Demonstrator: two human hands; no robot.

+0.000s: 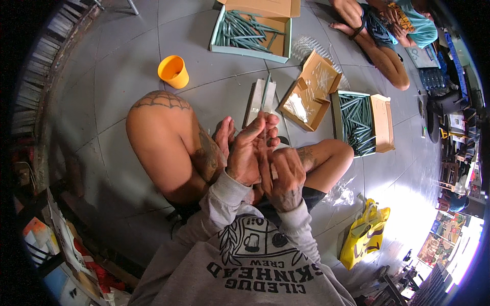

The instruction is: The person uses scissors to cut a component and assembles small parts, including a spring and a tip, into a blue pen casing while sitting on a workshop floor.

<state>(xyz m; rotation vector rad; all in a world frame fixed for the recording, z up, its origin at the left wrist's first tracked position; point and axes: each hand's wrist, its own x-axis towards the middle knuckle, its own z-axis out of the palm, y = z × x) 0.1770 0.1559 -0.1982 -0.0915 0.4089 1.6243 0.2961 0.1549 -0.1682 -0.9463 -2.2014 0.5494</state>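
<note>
My left hand (247, 155) is closed, its thumb and fingers pinching a slim green pen-like stick (267, 87) that points away from me. Close beside it on the right, my right hand (287, 176) has its fingers curled in. Whatever they may grip is hidden. Beyond the hands, a flat grey block (253, 104) lies on the floor under the stick's far end. To its right is an open brown cardboard box (322, 96) with small clear plastic pieces inside.
Open boxes of similar green sticks stand at the far side (250, 52) and at the right (375, 99). A yellow cup (173, 72) is at the left, a yellow bag (365, 234) at the near right. Another person (390, 61) sits at the far right.
</note>
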